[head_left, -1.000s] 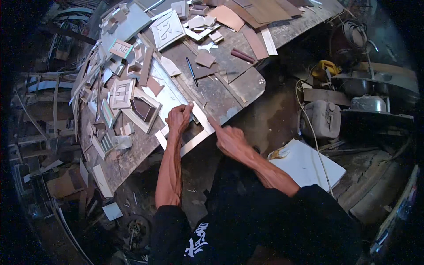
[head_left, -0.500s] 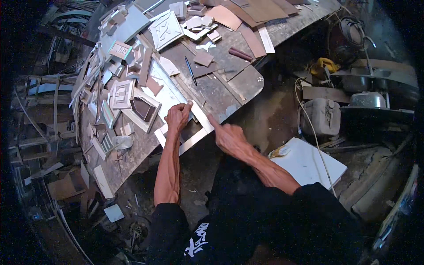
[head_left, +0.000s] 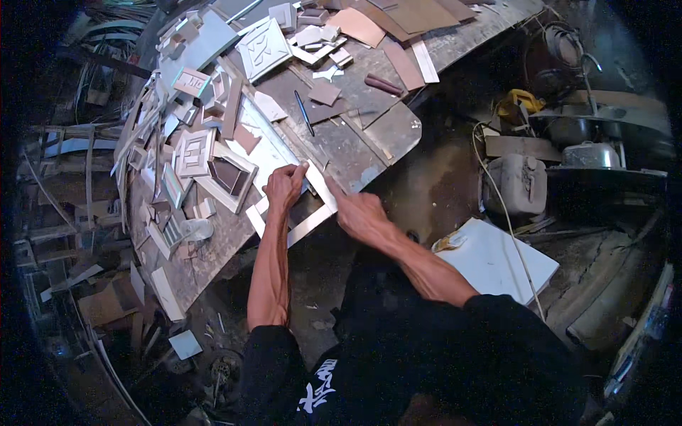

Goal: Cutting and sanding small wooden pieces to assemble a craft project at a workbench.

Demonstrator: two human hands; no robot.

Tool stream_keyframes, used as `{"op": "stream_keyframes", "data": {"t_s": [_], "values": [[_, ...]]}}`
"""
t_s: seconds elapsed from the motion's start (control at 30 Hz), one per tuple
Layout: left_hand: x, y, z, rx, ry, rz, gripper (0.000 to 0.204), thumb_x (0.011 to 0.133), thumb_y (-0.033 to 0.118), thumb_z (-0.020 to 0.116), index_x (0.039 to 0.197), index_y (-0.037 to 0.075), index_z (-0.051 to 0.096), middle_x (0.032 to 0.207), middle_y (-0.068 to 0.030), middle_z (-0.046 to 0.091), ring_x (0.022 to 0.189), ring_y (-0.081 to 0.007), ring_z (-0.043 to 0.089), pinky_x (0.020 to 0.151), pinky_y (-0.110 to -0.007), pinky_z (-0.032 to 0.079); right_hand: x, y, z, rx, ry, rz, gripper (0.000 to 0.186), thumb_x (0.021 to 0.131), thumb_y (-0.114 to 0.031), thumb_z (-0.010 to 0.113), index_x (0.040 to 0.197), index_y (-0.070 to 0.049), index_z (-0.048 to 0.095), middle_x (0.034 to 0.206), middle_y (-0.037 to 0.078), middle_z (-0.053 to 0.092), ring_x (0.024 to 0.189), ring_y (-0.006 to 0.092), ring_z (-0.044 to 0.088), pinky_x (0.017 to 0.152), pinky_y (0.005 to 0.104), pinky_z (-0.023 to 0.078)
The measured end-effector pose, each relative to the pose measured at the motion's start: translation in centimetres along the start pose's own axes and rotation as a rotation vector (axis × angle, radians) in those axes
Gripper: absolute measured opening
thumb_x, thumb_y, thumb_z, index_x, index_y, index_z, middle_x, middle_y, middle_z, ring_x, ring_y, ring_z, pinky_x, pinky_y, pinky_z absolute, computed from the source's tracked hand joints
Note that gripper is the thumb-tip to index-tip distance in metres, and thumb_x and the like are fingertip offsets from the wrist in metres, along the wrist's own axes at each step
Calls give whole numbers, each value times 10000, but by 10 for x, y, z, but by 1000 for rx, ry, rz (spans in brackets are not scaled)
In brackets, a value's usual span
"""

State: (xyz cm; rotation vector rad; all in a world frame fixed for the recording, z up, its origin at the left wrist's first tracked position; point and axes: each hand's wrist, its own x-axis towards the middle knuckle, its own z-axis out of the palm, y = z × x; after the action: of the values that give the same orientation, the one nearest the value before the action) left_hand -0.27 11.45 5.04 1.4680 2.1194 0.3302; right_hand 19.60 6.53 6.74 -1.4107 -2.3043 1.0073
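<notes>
A pale wooden frame (head_left: 319, 183) lies at the near edge of the workbench, one corner reaching past the edge. My left hand (head_left: 284, 186) is closed on its far end, the thumb resting on top and the other fingers curled out of sight. At the frame's right side is my right hand (head_left: 362, 215), index finger stretched along the outer edge and touching it, with the remaining fingers curled below. Beyond the frame, a long white strip (head_left: 264, 128) runs away across the bench. To its right lies a dark blue pen (head_left: 304, 113).
Carved panels (head_left: 263, 51) and many small wood pieces crowd the workbench (head_left: 403, 131) on the left and far side. A brown rod-like piece (head_left: 383, 85) lies near its right edge. On the floor to the right are a white board (head_left: 497, 259), a jerrycan (head_left: 513, 183) and a cable (head_left: 508, 220).
My right index finger has shifted slightly up and left along the frame's edge. The frame's near corner has moved a little left; my left hand keeps its grip.
</notes>
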Motion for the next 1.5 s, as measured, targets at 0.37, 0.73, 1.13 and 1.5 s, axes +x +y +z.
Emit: {"op": "stream_keyframes", "data": {"t_s": [0.37, 0.73, 1.13, 1.5], "values": [[-2, -11, 4, -2, 29, 2, 482, 821, 528, 553, 759, 72, 695, 730, -122, 663, 767, -307, 620, 791, -500, 390, 2, -5, 9, 17, -10, -5, 651, 791, -94, 503, 1402, -20, 290, 690, 249, 625, 625, 404, 630, 560, 502, 489], [-12, -6, 5, 31, 102, -31, 475, 834, 526, 544, 829, 85, 721, 786, -149, 682, 806, -320, 641, 796, -452, 433, -50, 10, -16, 124, -100, 170, 698, 809, -96, 496, 1451, -105, 222, 723, 256, 629, 667, 419, 632, 612, 520, 480], [-24, 26, -4, -393, 441, -47, 540, 910, 423, 553, 644, -46, 576, 517, -81, 455, 525, -164, 399, 523, -378, 341, 11, 24, -13, 844, 350, 221, 271, 783, -237, 712, 877, 5, 635, 714, 76, 649, 640, 149, 603, 606, 313, 494], [-75, 75, -60, -112, 302, 646, 392, 745, 139, 706, 1099, -1, 610, 996, -211, 646, 936, -351, 628, 834, -392, 477, 0, 28, -43, 687, 193, 114, 235, 763, -216, 738, 872, -16, 680, 733, 35, 652, 651, 111, 582, 608, 283, 474]]}}
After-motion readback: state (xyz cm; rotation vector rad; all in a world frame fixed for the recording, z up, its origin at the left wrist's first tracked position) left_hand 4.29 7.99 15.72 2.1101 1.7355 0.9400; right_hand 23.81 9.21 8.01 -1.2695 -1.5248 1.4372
